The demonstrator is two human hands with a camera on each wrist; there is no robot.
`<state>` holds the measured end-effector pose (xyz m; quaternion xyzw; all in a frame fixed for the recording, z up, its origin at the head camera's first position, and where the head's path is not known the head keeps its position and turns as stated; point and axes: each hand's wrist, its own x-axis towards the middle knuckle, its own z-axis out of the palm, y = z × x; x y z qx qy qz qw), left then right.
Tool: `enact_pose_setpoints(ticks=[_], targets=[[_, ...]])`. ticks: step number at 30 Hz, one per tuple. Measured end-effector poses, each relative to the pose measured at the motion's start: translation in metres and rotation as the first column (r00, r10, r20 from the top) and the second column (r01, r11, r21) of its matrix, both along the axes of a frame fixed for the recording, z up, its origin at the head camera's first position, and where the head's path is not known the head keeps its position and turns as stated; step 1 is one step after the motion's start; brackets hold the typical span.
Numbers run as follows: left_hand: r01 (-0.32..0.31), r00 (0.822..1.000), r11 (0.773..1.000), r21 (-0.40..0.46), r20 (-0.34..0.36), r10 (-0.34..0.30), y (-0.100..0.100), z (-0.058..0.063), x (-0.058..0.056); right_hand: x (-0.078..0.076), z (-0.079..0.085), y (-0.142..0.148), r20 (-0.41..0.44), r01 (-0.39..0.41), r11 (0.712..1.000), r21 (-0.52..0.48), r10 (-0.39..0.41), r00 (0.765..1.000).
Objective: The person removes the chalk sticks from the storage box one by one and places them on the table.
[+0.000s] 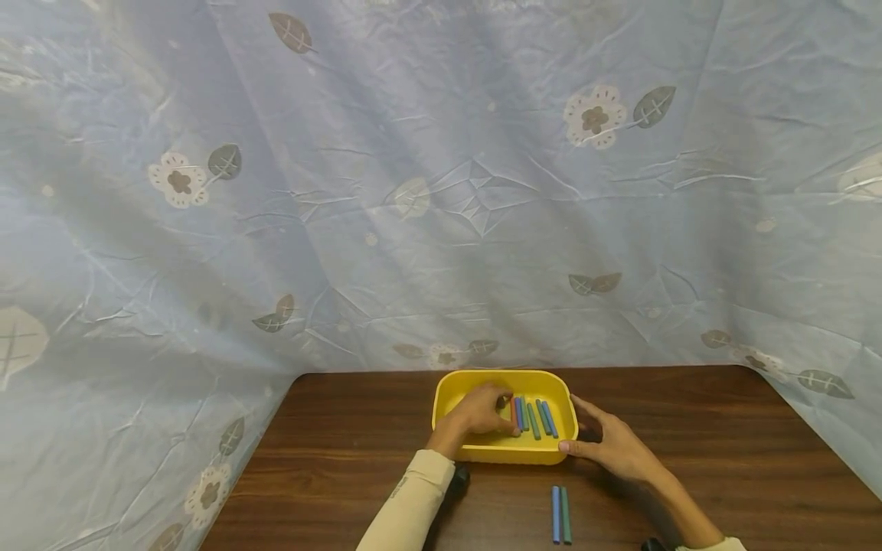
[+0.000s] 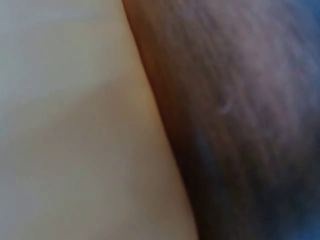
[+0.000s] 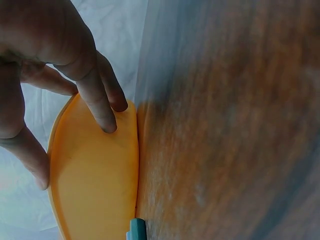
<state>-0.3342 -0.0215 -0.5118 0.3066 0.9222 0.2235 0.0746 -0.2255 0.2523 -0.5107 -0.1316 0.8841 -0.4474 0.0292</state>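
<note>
A yellow plastic tray (image 1: pixel 499 457) stands on the table with several blue, green and red crayons lying side by side in it. Reaching into it, my left hand (image 1: pixel 477 412) pinches the leftmost, red crayon (image 1: pixel 513 411) between thumb and fingers, near its two ends. My right hand (image 1: pixel 616 444) holds the tray's right end. The right wrist view shows the thumb at the rim and fingertips (image 3: pixel 107 125) against the outer wall. In front of the tray, a blue crayon (image 1: pixel 556 514) and a green crayon (image 1: pixel 566 516) lie together. Only blurred sleeve and skin fill the left wrist view.
The brown wood-grain table (image 1: pixel 344 444) extends to both sides of the tray. Behind it and along the sides hangs a pale blue sheet (image 1: pixel 441 268) with leaf and flower prints, close to the tray's back edge.
</note>
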Motion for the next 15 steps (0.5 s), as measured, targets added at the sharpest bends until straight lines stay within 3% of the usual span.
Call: enact_pose_setpoints(ticks=[15], targets=[[-0.002, 1.000, 0.999, 0.033, 0.013, 0.002, -0.0009, -0.0004, -0.0008, 0.0002, 0.0010, -0.0010, -0.008, -0.022, 0.999, -0.029, 0.022, 1.000]])
